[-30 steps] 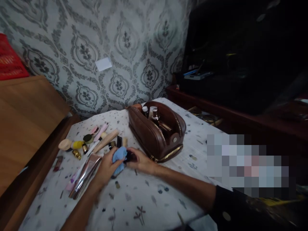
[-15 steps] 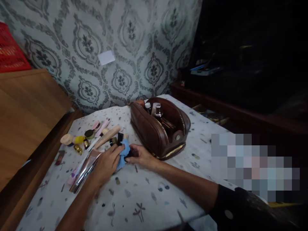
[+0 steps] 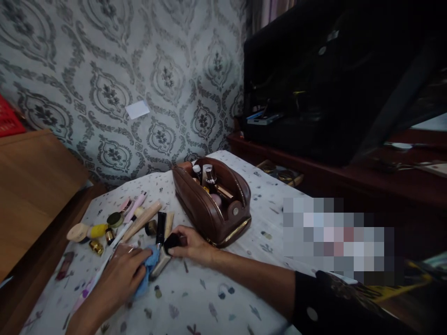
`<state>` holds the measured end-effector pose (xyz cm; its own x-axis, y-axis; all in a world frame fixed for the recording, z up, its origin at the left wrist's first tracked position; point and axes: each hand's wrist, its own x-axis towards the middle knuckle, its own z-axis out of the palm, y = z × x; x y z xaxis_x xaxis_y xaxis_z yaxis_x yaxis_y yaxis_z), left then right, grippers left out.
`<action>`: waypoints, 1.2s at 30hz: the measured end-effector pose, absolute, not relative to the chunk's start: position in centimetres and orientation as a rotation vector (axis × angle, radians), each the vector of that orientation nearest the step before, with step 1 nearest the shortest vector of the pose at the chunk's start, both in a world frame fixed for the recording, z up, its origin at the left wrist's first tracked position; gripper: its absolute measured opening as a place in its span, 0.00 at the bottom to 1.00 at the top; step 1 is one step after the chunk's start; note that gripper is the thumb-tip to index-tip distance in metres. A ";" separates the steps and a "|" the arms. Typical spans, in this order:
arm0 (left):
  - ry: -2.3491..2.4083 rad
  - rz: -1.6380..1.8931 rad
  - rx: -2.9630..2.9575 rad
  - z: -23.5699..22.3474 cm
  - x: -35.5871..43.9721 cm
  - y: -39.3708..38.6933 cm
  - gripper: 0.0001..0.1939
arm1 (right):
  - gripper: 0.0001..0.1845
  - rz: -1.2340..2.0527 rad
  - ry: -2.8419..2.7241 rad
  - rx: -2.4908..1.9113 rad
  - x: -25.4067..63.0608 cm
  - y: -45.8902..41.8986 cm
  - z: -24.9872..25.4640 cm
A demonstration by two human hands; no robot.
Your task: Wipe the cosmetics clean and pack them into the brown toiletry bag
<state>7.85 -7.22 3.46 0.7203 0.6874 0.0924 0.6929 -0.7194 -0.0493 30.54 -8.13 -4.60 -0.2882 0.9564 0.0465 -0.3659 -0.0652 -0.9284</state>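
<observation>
My left hand (image 3: 123, 270) is closed on a light blue cloth (image 3: 152, 260), low over the patterned tablecloth. Beside it, my right hand (image 3: 193, 247) grips the black cap of a small beige bottle (image 3: 161, 265), which looks like foundation. The bottle tilts down to the left, its body against the cloth. Just beyond lie a black tube (image 3: 161, 227) and a beige tube (image 3: 169, 224). A brown makeup bag (image 3: 193, 204) stands unzipped behind my right hand, with several bottles inside, one with a shiny cap (image 3: 210, 175).
Several cosmetics lie to the left: a round cream-coloured item (image 3: 77, 232), a yellow item (image 3: 99, 231), a dark green jar (image 3: 115, 219) and a gold item (image 3: 96, 247). A wooden panel (image 3: 38, 181) borders the table's left side. At right stand dark furniture and a blurred-out patch.
My view has turned right. The bottle has come into sight as my left hand with the cloth shifted back toward me along it. My right hand still holds the cap end.
</observation>
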 end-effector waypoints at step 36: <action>-1.556 -0.670 -3.223 1.2 10.1 -7.9 0.14 | 0.33 1.678 -1.049 -0.612 30.7 -9.0 -3.0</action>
